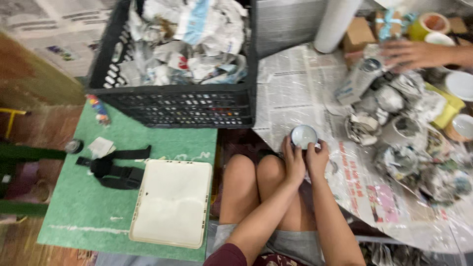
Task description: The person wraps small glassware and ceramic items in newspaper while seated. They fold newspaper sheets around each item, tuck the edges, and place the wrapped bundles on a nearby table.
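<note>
Small white bowl point(303, 136) sits at the near edge of the newspaper sheet point(295, 88), just above the knees; both hands cup it, left hand point(294, 165) gripping the left side, right hand point(317, 158) closing on the right, likely to steady it on the paper; wrapped bundles point(394, 128) pile up to the right, where another person's hand point(414, 53) rests among them; black crate point(177, 64) brims with crumpled paper packets, kept within reach; white tray point(171, 202) and black strap point(116, 170) lie on the green mat point(84, 207).
</note>
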